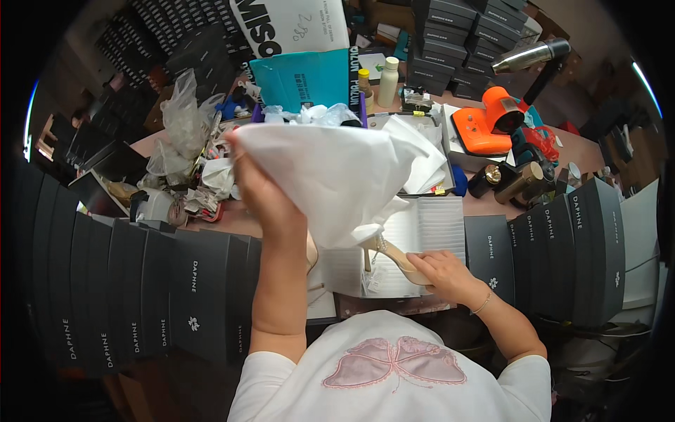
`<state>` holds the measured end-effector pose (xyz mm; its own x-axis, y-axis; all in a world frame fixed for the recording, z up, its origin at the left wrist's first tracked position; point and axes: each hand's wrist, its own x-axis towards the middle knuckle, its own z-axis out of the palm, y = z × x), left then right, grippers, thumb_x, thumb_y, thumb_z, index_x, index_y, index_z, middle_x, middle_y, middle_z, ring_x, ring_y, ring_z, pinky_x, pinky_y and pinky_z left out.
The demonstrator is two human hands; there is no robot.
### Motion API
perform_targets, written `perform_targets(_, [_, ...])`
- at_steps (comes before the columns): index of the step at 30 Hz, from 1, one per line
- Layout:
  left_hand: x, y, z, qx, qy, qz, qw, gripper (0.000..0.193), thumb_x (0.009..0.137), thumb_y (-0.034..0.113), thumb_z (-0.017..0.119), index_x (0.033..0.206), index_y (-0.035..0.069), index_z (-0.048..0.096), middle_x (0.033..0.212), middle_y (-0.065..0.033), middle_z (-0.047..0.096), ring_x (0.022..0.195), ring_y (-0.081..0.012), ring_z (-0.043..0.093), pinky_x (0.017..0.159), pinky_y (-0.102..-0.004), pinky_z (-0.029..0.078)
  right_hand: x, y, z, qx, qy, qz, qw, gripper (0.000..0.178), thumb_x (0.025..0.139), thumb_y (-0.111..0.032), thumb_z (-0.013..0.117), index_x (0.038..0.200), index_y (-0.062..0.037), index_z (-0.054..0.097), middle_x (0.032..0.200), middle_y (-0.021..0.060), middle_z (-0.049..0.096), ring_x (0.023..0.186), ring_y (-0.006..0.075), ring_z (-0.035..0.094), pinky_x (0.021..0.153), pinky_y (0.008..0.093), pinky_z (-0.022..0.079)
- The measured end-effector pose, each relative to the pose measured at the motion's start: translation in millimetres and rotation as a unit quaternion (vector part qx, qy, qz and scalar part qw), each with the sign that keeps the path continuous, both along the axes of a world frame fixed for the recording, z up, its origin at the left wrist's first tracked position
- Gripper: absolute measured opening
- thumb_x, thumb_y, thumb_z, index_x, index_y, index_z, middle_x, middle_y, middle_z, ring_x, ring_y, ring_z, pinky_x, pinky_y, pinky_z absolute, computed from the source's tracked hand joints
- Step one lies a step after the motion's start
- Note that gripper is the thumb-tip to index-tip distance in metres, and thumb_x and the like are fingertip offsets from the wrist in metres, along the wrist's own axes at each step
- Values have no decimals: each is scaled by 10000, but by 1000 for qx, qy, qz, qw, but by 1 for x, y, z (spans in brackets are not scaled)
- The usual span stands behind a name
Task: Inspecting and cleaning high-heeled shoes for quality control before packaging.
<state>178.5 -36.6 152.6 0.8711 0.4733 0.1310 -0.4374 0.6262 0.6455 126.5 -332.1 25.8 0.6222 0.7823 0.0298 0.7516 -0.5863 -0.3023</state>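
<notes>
My left hand [256, 183] is raised and grips the left corner of a thin white sheet or bag [330, 169], which spreads out across the middle. My right hand [450, 276] is closed on the toe end of a beige high-heeled sandal [397, 257] with a beaded strap. The sandal's heel end points toward the lower part of the white material; it looks to be touching it. A small white tag hangs below the strap. Behind my left forearm, part of a second beige shoe [311, 253] shows. Under them lies white ribbed lining paper [441, 221] in a box.
Stacks of black shoe boxes stand on the left [200, 288] and the right [590, 246]. Beyond are a tray of white paper [422, 155], an orange device [485, 126] with a metal nozzle, bottles [387, 83], a turquoise box [302, 81] and clear plastic bags [184, 119].
</notes>
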Motion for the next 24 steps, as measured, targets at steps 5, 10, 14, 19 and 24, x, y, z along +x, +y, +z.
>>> perform_targets(5, [-44, -72, -141, 544, -44, -57, 836, 415, 1004, 326, 432, 755, 7, 524, 817, -155, 594, 752, -259, 578, 688, -373, 470, 5, -39, 9, 131, 17, -269, 954, 374, 683, -73, 701, 1011, 4, 540, 996, 184, 599, 951, 373, 561, 842, 439, 460])
perform_targets(10, [-40, -72, -267, 207, 289, -507, 786, 531, 994, 454, 385, 1238, 7, 536, 1194, -176, 589, 1111, -318, 572, 923, -418, 478, -1, -48, 39, 183, -147, -55, 970, 369, 610, -73, 732, 918, -46, 530, 1106, 133, 580, 1068, 332, 552, 881, 438, 460])
perform_targets(14, [-59, -49, -185, -77, 229, -704, 668, 679, 952, 546, 420, 1377, 16, 405, 1381, -233, 448, 1125, -328, 593, 883, -419, 540, -2, -20, 20, 113, -195, 58, 973, 229, 743, -110, 632, 948, -114, 531, 1271, 108, 501, 1202, 286, 479, 1025, 463, 374])
perform_targets(19, [-114, -51, -195, -93, 387, -542, 740, 490, 932, 308, 479, 1291, -25, 486, 789, -57, 626, 648, -122, 620, 555, -231, 528, 4, 24, -20, 106, -103, -8, 989, 414, 768, -137, 631, 1177, -149, 568, 1261, 101, 510, 1212, 277, 469, 1036, 441, 353])
perform_targets(24, [-142, -62, -211, -186, 378, -433, 797, 413, 908, 214, 495, 1254, -11, 505, 958, -95, 623, 799, -139, 630, 692, -297, 561, 12, 63, -41, 142, -85, 16, 986, 238, 759, -144, 651, 994, -130, 616, 984, 35, 587, 1005, 212, 540, 812, 360, 383])
